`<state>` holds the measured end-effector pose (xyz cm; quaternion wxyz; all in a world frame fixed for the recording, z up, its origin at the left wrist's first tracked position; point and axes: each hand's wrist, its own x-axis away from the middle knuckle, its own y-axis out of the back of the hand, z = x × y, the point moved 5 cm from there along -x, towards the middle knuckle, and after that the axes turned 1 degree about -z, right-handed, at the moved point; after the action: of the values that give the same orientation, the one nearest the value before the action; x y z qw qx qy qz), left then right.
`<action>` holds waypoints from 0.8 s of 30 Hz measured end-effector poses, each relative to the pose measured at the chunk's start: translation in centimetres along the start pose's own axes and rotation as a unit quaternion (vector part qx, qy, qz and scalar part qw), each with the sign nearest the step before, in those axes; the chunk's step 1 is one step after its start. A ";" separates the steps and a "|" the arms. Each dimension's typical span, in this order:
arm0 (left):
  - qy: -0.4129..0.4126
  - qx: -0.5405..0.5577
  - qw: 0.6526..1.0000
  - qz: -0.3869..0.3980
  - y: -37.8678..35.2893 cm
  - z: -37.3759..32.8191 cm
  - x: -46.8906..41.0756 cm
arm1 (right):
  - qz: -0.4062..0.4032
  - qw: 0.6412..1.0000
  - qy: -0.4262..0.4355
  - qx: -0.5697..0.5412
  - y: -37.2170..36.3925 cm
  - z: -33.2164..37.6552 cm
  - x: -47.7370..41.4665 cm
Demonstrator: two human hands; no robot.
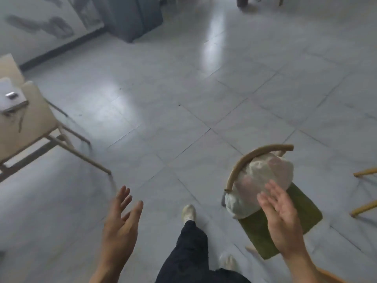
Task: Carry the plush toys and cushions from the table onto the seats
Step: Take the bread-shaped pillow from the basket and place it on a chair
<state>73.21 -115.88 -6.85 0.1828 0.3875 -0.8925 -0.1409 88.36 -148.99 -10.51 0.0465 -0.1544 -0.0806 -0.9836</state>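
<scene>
A white and pale pink plush toy or cushion (263, 180) rests on a chair with a green seat (306, 219) and a curved wooden backrest (255, 156), at the lower right. My right hand (279, 217) hovers over that seat just in front of the plush, fingers spread, holding nothing. My left hand (122, 219) is raised at the lower left over the floor, palm open and empty. The view is blurred by motion.
A beige chair (30, 119) at the left edge carries a white book or box and small items. Wooden legs of another chair (365, 190) show at the right edge. A grey cabinet (130, 15) stands far back. My dark-trousered leg and white shoe (188, 213) are below centre on the tiled floor.
</scene>
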 end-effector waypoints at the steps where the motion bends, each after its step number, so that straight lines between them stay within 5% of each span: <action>1: 0.018 -0.003 1.000 -0.020 2.1 1.1 1.1 | 0.027 1.000 -0.004 0.008 -1.7 -0.2 0.0; 5: 0.048 0.027 0.984 -0.166 11.0 4.1 4.4 | 0.140 0.989 0.024 0.050 -9.2 1.9 -0.2; 13: 0.091 0.124 0.900 -0.408 28.3 12.4 7.5 | 0.293 0.938 0.138 0.123 -29.3 8.2 2.3; 18: 0.115 0.190 0.852 -0.474 37.9 17.8 5.6 | 0.361 0.900 0.175 0.171 -45.0 9.4 6.5; 24: 0.102 0.159 0.844 -0.502 49.8 19.0 1.6 | 0.422 0.868 0.203 0.166 -61.5 12.4 12.0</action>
<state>32.00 -82.13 -3.86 0.1129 0.8186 -0.5623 -0.0292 73.48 -87.22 -4.01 0.4974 0.0393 -0.1590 -0.8519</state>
